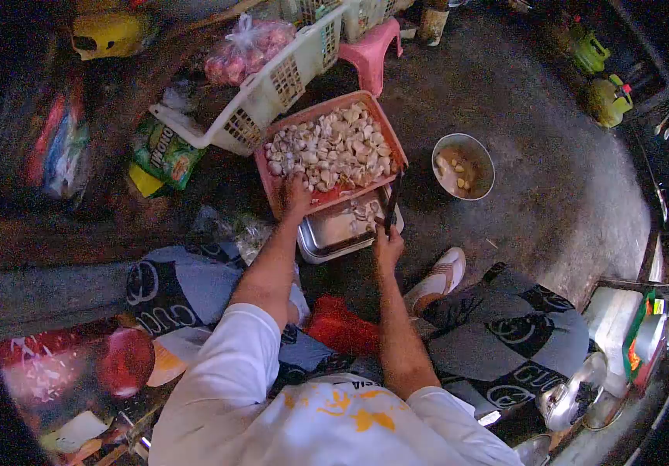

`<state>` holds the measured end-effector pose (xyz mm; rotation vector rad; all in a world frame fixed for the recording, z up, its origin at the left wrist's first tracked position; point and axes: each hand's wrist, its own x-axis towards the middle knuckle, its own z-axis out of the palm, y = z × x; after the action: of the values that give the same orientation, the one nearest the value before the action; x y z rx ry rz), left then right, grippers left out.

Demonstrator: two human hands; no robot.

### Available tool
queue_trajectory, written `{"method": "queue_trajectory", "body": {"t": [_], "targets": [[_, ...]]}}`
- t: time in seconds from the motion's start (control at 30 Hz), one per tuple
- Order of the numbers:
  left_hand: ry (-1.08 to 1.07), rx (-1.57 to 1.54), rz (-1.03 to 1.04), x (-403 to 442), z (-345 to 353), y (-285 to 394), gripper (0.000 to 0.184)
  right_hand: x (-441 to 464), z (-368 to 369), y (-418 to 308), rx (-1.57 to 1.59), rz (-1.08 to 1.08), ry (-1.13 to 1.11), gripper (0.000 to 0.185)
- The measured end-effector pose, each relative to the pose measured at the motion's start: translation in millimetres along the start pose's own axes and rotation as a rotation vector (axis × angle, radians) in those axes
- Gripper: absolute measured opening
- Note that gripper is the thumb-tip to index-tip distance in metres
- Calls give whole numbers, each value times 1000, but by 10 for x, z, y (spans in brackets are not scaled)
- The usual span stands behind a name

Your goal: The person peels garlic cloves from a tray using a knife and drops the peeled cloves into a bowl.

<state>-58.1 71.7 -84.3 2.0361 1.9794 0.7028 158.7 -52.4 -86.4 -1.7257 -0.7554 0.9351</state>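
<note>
Down on the floor (536, 179) it was all about the garlic cloves (334, 147), a big pale heap of them spread across the pink tray (342, 199), and there was the left grip (296, 196), right in at the near left corner, fingers down by the edge of the pile, though whether they had closed on a clove I could not tell! Over on the other side the right grip (387, 245) was clenched around a knife (392, 203), its dark length pointing away from the person, just beside the tray's right-hand corner! Underneath, partly covered by the pink tray, sat a metal tray (334, 231) with light scraps lying in it near the knife, and out to the right, well apart from both, a round metal bowl (484, 167) held a few pale pieces; behind the heap, a white basket (260, 109) stood close up against the pink tray, a pink stool (371, 50) just beyond
</note>
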Motion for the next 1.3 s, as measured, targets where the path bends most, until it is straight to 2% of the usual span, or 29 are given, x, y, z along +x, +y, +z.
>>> {"method": "queue_trajectory", "body": {"t": [0.07, 0.17, 0.2, 0.27, 0.33, 0.4, 0.47, 0.53, 0.63, 0.7, 0.73, 0.8, 0.87, 0.9, 0.97, 1.1, 1.17, 1.2, 1.3], "targets": [[34, 13, 24, 12, 154, -136, 26, -59, -31, -165, -7, 8, -14, 22], [39, -27, 19, 33, 485, -437, 30, -37, -3, -126, 36, -135, 41, 22], [25, -87, -27, 37, 582, -546, 32, -48, -25, -169, 8, -110, 35, 22], [-57, -379, -250, 60, 790, -823, 35, -93, -72, -305, -47, -57, 22, 24], [-8, -115, -116, -1, 353, -459, 40, -44, -13, -105, -37, -53, 59, 24], [138, 91, 107, -47, 173, -272, 44, -55, 0, -68, -5, -75, 65, 25], [55, -51, 26, -6, 423, -535, 48, -77, -20, -235, 49, -137, 50, 26], [-140, -175, -172, 37, -51, -11, 50, -46, -22, -238, -26, -132, 64, 27], [118, -431, -210, 31, 87, -37, 45, 9, -27, -229, -189, -162, 77, 29], [58, -885, -261, 26, 273, -133, 37, 44, 5, -225, -312, -194, 69, 31], [-26, -968, -287, 13, -120, 359, 36, 101, 39, -222, -190, -195, 6, 31], [-129, -967, -184, -72, -287, 768, 34, 235, 132, -255, 54, -186, -124, 32], [-172, -803, 77, -126, -189, 903, 34, 179, 40, -710, 200, 44, -272, 30], [-221, -897, 9, -188, -249, 1069, 33, 160, -23, -895, 272, 156, -339, 30], [-323, -1085, -125, -311, -508, 1409, 31, 188, -108, -953, 227, 125, -369, 26], [-400, -1015, -67, -390, -520, 1331, 29, 222, -176, -929, 218, 1, -421, 22], [-472, -1100, -213, -381, -676, 1344, 26, 345, -108, -604, 222, -29, -390, 21], [-506, -1144, -284, -362, -737, 1366, 24, 542, 15, -134, 207, -15, -352, 21], [-437, -1458, -437, -380, -544, 1292, 18, 605, 130, 27, 276, 27, -316, 20]]}}
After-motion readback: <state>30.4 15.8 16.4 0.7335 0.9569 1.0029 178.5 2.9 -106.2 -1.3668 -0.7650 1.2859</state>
